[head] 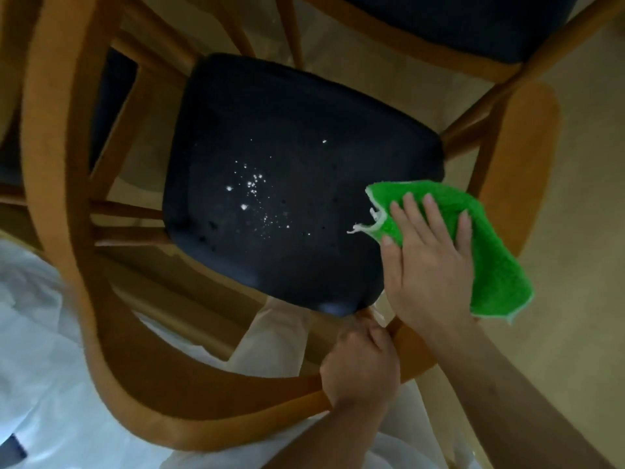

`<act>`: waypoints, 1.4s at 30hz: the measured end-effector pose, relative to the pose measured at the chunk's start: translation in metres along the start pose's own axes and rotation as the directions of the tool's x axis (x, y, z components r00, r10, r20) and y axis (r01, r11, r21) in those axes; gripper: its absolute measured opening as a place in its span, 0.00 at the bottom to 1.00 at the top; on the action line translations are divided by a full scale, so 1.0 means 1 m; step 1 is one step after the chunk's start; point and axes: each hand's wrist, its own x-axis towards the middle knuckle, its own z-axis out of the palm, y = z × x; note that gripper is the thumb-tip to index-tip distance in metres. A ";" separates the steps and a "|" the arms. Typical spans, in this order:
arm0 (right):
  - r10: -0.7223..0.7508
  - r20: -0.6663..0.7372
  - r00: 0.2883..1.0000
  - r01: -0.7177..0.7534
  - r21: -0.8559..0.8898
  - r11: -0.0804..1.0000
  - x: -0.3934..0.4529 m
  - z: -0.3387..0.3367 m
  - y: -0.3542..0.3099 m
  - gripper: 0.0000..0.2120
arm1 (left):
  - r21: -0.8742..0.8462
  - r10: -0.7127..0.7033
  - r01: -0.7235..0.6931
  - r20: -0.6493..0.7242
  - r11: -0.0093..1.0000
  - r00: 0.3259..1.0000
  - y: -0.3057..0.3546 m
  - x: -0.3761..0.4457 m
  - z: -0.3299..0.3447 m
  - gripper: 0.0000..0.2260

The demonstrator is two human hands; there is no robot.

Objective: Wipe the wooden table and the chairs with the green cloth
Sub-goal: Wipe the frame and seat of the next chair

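- Now we have the right hand pressed flat, fingers spread, on the green cloth, pinning it to the right edge of the dark seat of the chair; it is not clenched around the cloth.
- Our left hand is clenched around the chair's curved wooden back rail, near the seat's near corner, steadying the frame.
- To wipe well, we judge the cloth should sweep leftward across the seat in overlapping passes, with even palm pressure, gathering the white specks near the middle instead of scattering them.
- We would keep the left hand's grip firm so the chair does not shift under the push.
- Lying partly off the seat edge, the cloth runs its long axis from upper left to lower right, its frayed corner pointing left toward the specks.
- What the specks are, crumbs or droplets, we cannot tell, as the seat is dim.
- A second chair stands beyond.
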 end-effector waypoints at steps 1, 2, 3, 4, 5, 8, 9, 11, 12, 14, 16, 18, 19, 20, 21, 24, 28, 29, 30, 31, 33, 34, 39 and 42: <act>0.018 -0.008 1.000 -0.018 0.049 0.999 0.004 0.002 -0.008 0.27 | -0.067 -0.035 0.043 0.128 0.997 0.991 -0.004 0.007 0.000 0.17; 0.048 -0.010 0.999 -0.047 0.112 0.993 0.012 0.004 -0.014 0.28 | -0.206 -0.076 0.140 0.290 0.968 0.954 -0.006 0.018 -0.003 0.16; 0.097 0.006 0.995 -0.097 0.201 0.975 0.022 0.007 -0.019 0.28 | -0.326 -0.121 0.291 0.455 0.900 0.882 -0.005 0.034 -0.011 0.13; 0.165 0.038 0.986 -0.169 0.306 0.937 0.034 0.011 -0.023 0.28 | -0.383 -0.154 0.410 0.547 0.828 0.823 -0.003 0.052 -0.020 0.09; 0.248 0.068 0.966 -0.254 0.408 0.877 0.046 0.015 -0.025 0.25 | -0.407 -0.176 0.464 0.573 0.787 0.801 -0.001 0.073 -0.031 0.07; 0.515 0.209 0.831 -0.515 0.637 0.574 0.088 0.033 -0.023 0.20 | -0.505 -0.145 0.358 0.412 0.785 0.900 -0.004 0.146 -0.066 0.07; 0.552 0.235 0.800 -0.546 0.666 0.508 0.100 0.043 -0.022 0.20 | -0.523 -0.127 0.297 0.337 0.799 0.933 -0.008 0.168 -0.080 0.08; 0.501 0.247 0.829 -0.534 0.613 0.582 0.119 0.070 -0.025 0.21 | -0.510 -0.117 0.220 0.226 0.832 0.967 -0.021 0.206 -0.105 0.08; 0.427 0.261 0.866 -0.497 0.555 0.667 0.124 0.085 -0.031 0.22 | -0.494 -0.115 0.190 0.179 0.849 0.977 -0.031 0.222 -0.117 0.08; 0.255 0.325 0.911 -0.383 0.430 0.818 0.126 0.121 -0.049 0.26 | -0.432 -0.115 0.125 0.049 0.893 0.992 -0.051 0.248 -0.136 0.08; 0.172 0.345 0.923 -0.270 0.259 0.928 0.119 0.149 -0.062 0.28 | -0.295 -0.111 0.068 -0.130 0.953 0.985 -0.075 0.268 -0.153 0.09; 0.125 0.316 0.941 -0.175 0.135 0.975 0.111 0.164 -0.061 0.29 | -0.130 -0.081 0.050 -0.246 0.990 0.966 -0.100 0.284 -0.165 0.18; 0.111 0.289 0.951 -0.147 0.108 0.983 0.111 0.167 -0.056 0.29 | -0.037 -0.066 0.059 -0.251 0.998 0.966 -0.111 0.290 -0.169 0.25; 0.100 0.259 0.961 -0.124 0.081 0.989 0.116 0.168 -0.048 0.28 | 0.059 -0.060 0.074 -0.219 0.996 0.974 -0.121 0.296 -0.172 0.32; 0.087 0.231 0.969 -0.098 0.037 0.994 0.124 0.167 -0.039 0.28 | 0.153 -0.063 0.088 -0.158 0.984 0.985 -0.130 0.301 -0.176 0.40; 0.050 0.152 0.987 -0.035 -0.100 0.994 0.164 0.158 -0.014 0.27 | 0.494 -0.061 0.027 0.053 0.869 0.997 -0.148 0.315 -0.183 0.55; 0.138 0.014 0.990 -0.137 -0.071 0.988 0.201 0.161 -0.031 0.28 | 0.695 -0.038 -0.064 0.130 0.717 0.991 -0.152 0.323 -0.181 0.60; 0.165 -0.012 0.986 -0.166 -0.063 0.984 0.201 0.165 -0.045 0.28 | 0.701 -0.044 -0.060 0.129 0.710 0.991 -0.151 0.322 -0.179 0.60; 0.160 -0.016 0.987 -0.161 -0.067 0.985 0.197 0.171 -0.061 0.28 | 0.704 -0.048 -0.056 0.127 0.708 0.991 -0.151 0.322 -0.177 0.60; 0.119 0.000 0.993 -0.118 -0.081 0.990 0.190 0.178 -0.076 0.29 | 0.709 -0.048 -0.057 0.127 0.703 0.991 -0.150 0.323 -0.177 0.60; -0.019 0.062 0.998 0.026 -0.110 0.994 0.162 0.195 -0.109 0.29 | 0.724 -0.038 -0.071 0.134 0.686 0.990 -0.151 0.324 -0.178 0.60; -0.092 0.095 0.991 0.103 -0.119 0.988 0.144 0.205 -0.125 0.29 | 0.731 -0.029 -0.081 0.136 0.677 0.990 -0.152 0.324 -0.178 0.60; -0.391 0.280 0.877 0.444 -0.155 0.883 0.079 0.236 -0.157 0.31 | 0.736 -0.011 -0.095 0.138 0.670 0.990 -0.154 0.325 -0.179 0.61; -0.479 0.274 0.834 0.532 -0.169 0.830 0.114 0.225 -0.136 0.30 | 0.746 0.001 -0.102 0.134 0.659 0.991 -0.156 0.328 -0.177 0.61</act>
